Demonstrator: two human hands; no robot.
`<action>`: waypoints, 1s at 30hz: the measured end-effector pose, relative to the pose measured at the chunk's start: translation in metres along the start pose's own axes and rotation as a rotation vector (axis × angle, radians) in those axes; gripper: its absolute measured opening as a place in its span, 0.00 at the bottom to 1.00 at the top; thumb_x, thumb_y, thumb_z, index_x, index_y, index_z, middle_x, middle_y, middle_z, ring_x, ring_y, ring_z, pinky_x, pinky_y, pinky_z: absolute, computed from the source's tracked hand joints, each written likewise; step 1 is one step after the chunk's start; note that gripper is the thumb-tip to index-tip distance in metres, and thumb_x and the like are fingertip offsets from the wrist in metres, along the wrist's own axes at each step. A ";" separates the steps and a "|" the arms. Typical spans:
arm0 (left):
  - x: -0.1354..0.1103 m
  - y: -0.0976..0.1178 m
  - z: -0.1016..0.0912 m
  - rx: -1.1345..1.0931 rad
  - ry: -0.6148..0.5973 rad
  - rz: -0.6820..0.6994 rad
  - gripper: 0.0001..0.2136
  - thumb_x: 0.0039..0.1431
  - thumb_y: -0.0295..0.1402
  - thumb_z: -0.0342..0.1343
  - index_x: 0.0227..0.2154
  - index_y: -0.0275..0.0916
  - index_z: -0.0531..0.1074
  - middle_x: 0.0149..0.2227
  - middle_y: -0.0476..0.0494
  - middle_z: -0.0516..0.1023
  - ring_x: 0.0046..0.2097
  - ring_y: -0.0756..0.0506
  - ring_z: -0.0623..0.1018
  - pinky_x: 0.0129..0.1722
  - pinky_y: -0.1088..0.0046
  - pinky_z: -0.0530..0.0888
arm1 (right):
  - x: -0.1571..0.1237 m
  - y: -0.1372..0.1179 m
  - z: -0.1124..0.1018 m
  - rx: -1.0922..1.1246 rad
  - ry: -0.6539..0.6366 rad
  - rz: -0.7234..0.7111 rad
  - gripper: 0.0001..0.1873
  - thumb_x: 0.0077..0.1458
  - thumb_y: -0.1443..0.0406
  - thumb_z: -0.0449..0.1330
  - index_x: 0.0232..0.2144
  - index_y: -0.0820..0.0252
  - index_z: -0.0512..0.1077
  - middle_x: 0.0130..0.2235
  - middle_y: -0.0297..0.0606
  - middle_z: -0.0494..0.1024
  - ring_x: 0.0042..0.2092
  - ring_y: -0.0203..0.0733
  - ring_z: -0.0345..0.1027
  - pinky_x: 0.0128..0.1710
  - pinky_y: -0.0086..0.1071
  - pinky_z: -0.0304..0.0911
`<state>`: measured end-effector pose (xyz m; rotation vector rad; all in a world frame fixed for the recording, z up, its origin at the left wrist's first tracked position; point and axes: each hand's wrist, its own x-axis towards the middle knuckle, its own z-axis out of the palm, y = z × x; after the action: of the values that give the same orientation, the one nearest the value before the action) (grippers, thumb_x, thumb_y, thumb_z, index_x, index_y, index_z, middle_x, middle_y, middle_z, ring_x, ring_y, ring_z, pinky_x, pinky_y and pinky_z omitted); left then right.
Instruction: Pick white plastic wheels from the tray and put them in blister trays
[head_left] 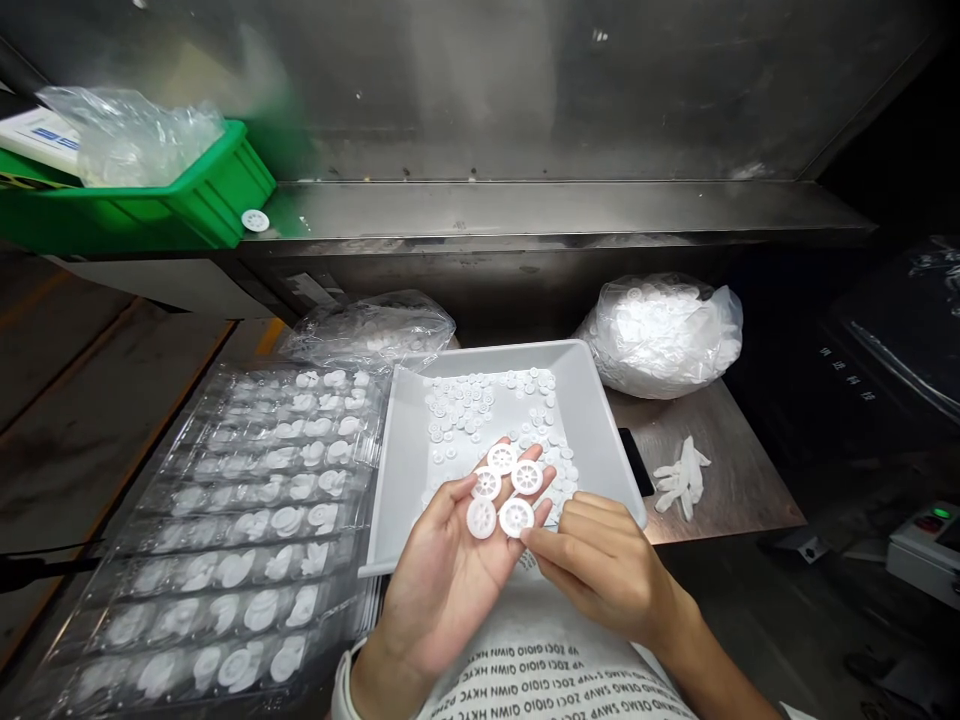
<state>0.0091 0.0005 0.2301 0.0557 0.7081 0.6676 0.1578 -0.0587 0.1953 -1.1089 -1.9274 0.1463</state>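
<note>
Currently, right hand (600, 570), fingers together, touches the nearest of four white plastic wheels (517, 517) lying on the spread left hand (439, 580).

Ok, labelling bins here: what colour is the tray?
Light grey; the head view shows it best, along the left wall of the tray.

The little plastic wheels (501, 459) are white, with a ring of holes like spokes. The tray (589, 425) is light grey. The bin (217, 195) is bright green. The shirt (540, 665) is white with rows of black letters. The floor (75, 400) is grey with yellow stripes. The gloves (681, 478) are white.
</note>
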 end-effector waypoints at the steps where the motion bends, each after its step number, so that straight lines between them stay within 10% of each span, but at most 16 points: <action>1: 0.000 0.000 0.000 -0.003 0.000 0.000 0.31 0.61 0.27 0.48 0.66 0.32 0.46 0.62 0.31 0.63 0.64 0.34 0.61 0.64 0.48 0.58 | 0.000 0.000 0.000 0.000 -0.008 -0.001 0.07 0.58 0.77 0.56 0.34 0.68 0.73 0.21 0.31 0.59 0.26 0.34 0.48 0.26 0.30 0.45; 30: -0.003 -0.002 -0.006 -0.184 -0.140 -0.042 0.39 0.56 0.24 0.44 0.67 0.42 0.31 0.66 0.36 0.56 0.65 0.37 0.60 0.65 0.50 0.56 | -0.006 -0.004 0.001 0.081 0.020 0.006 0.07 0.57 0.77 0.57 0.36 0.67 0.72 0.22 0.32 0.61 0.26 0.34 0.51 0.26 0.30 0.48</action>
<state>0.0048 -0.0038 0.2265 -0.0812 0.5097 0.6790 0.1560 -0.0652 0.1929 -1.0591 -1.8835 0.2141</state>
